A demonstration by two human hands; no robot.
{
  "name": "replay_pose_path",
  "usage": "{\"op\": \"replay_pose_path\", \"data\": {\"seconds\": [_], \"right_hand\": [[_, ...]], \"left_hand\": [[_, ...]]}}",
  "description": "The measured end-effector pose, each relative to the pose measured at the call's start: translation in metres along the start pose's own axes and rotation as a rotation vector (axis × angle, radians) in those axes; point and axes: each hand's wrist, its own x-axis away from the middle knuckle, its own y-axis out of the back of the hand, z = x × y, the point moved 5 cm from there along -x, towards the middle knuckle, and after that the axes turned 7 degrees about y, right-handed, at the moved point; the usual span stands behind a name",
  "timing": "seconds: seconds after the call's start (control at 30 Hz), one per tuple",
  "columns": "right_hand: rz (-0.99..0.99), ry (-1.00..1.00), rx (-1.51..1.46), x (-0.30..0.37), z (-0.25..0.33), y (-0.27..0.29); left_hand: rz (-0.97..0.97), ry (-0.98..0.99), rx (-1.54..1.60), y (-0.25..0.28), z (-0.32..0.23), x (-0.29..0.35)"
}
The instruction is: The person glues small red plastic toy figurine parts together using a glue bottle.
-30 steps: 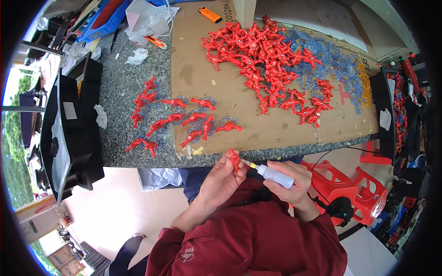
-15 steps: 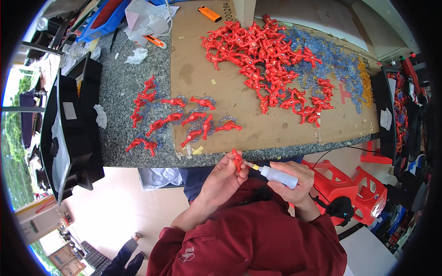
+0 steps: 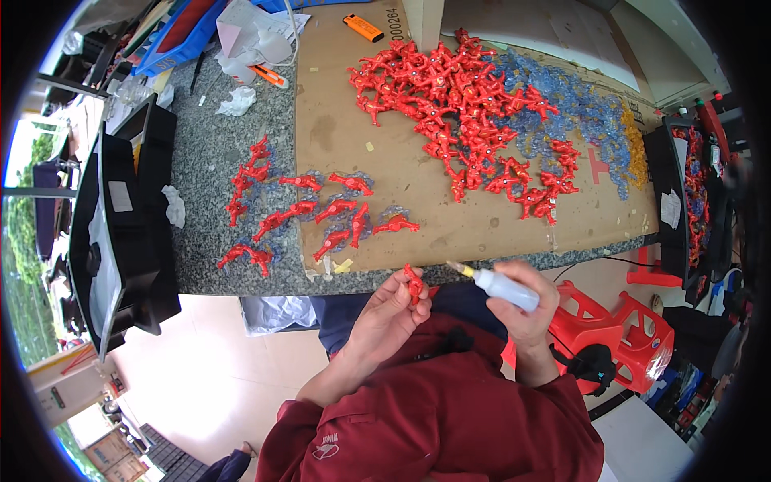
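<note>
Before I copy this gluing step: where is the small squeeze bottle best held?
Around its pale body, from the person's right, as the right hand wraps it. The yellow nozzle points left toward the red figure pinched in the left hand, so the tip stays free.

White rectangular label point(image 3: 120, 195) on black tray, left table edge. White label point(image 3: 671, 208) on black tray, right edge. Cardboard box point(image 3: 423, 22) upright at sheet's far edge, dark print on side. No screens.
</note>
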Motion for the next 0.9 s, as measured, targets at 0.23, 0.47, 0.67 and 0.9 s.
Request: {"op": "replay_pose_path", "data": {"seconds": [0.23, 0.47, 0.67, 0.9], "right_hand": [[0.018, -0.074, 0.141, -0.040, -0.034, -0.037], [-0.054, 0.047, 0.320, -0.036, -0.027, -0.037], [-0.299, 0.066, 0.798, -0.022, -0.025, 0.045], [-0.192, -0.146, 0.709, -0.019, -0.041, 0.066]], "left_hand": [[-0.043, -0.030, -0.077, -0.005, -0.003, 0.006], [0.000, -0.007, -0.123, -0.014, -0.004, 0.006], [0.031, -0.001, -0.154, -0.014, -0.002, 0.003], [0.026, 0.032, -0.203, -0.020, 0.002, -0.001]]}}
